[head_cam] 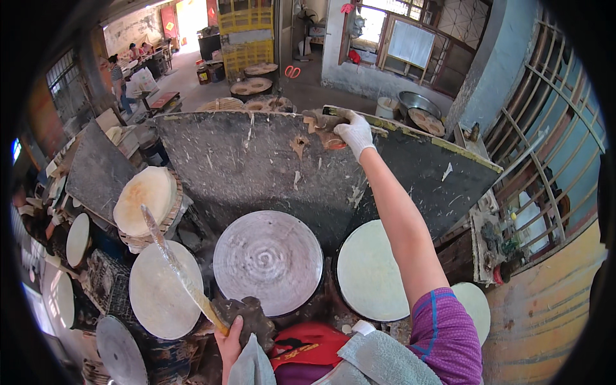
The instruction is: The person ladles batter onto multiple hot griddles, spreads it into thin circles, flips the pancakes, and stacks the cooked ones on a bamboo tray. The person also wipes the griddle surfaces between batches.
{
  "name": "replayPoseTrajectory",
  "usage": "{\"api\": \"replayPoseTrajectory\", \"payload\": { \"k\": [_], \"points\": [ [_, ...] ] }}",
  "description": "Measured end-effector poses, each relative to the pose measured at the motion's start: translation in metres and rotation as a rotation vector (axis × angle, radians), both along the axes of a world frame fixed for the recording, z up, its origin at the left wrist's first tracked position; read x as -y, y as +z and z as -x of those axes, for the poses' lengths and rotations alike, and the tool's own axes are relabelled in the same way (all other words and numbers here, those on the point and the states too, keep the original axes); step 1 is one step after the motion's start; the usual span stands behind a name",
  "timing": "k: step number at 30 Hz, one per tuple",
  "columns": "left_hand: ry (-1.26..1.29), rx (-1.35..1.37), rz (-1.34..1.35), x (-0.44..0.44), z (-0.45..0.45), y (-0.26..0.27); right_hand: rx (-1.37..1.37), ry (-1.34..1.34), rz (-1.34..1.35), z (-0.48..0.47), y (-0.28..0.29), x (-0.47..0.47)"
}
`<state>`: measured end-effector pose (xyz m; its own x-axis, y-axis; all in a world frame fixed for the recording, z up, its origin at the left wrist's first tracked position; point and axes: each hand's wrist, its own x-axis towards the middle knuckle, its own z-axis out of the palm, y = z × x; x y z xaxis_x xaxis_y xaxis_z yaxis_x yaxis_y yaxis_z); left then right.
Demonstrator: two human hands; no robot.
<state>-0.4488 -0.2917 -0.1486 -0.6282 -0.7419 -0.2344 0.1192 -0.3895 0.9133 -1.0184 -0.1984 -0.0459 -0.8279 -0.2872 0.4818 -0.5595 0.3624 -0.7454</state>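
My bare left hand [230, 345] grips the yellow handle of a long flat spatula [175, 272], whose blade points up and left. Beside that hand is a crumpled dark cloth [246, 318]; I cannot tell whether the hand holds it too. My right hand [355, 132], in a white knit glove, reaches forward to a brown rag [323, 124] on the top edge of an upright dark board [250, 163]. Below the board lies a bare round griddle [268, 262]. Pale round sheets of batter cover a left griddle [166, 291] and a right griddle [371, 274].
A stack of round pancakes [144, 199] rests on a woven basket at left. Another pale round [469, 305] lies by my right arm. Barred windows [544, 130] line the right wall. People [119, 82] are at the far left, and another worker's hand [55, 222] shows nearer.
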Motion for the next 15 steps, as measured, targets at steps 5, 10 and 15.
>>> {"api": "replayPoseTrajectory", "payload": {
  "k": [5,10,15],
  "points": [
    [-0.027,0.042,0.022,0.001,-0.002,-0.01,0.13,0.022,0.43,-0.004,0.023,0.008],
    [-0.045,0.035,0.021,0.005,-0.004,-0.018,-0.18,-0.189,-0.235,-0.024,0.006,-0.003],
    [-0.074,0.073,0.022,0.014,0.014,0.018,-0.291,-0.286,-0.331,-0.05,0.027,-0.01]
  ]
}}
